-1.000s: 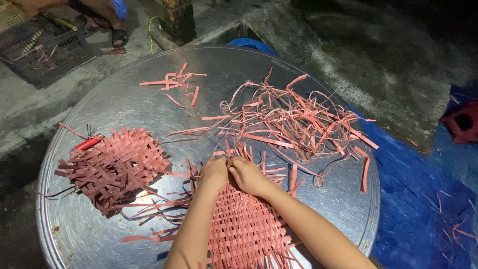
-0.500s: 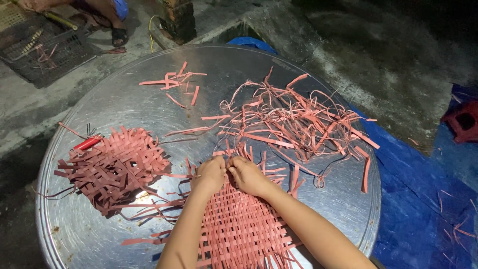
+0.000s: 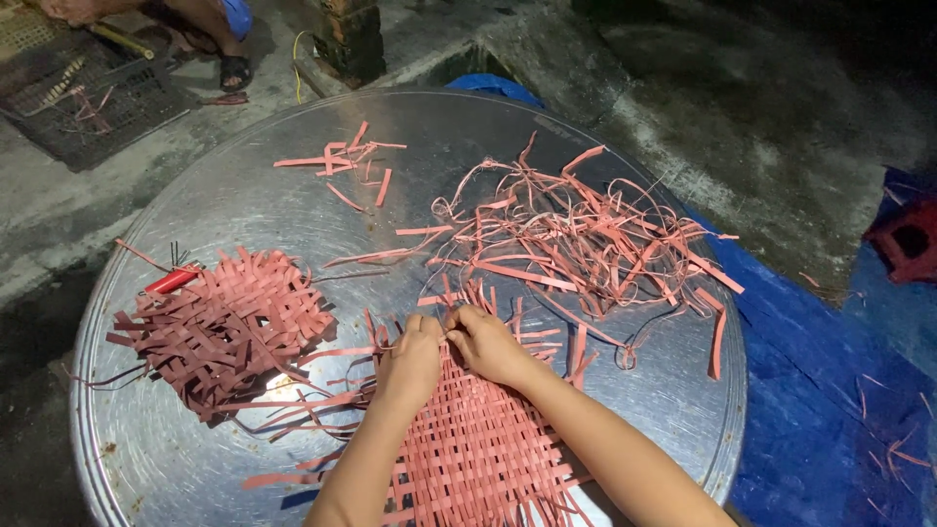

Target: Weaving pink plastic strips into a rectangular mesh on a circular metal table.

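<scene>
Head view: left hand (image 3: 412, 353) and right hand (image 3: 485, 342) pressed together, fingertips pinching a strip at the far edge of the pink woven mat (image 3: 478, 449), at 6 o'clock on the round metal table (image 3: 244, 205). Mat partly woven, ends loose. Finished-looking darker mat (image 3: 220, 327) at 9 o'clock; unused strip pile (image 3: 576, 239) at 1 o'clock.

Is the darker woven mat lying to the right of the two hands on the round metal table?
No, the darker woven mat lies to the left of both hands, while the loose pink strips are on the right side.
</scene>
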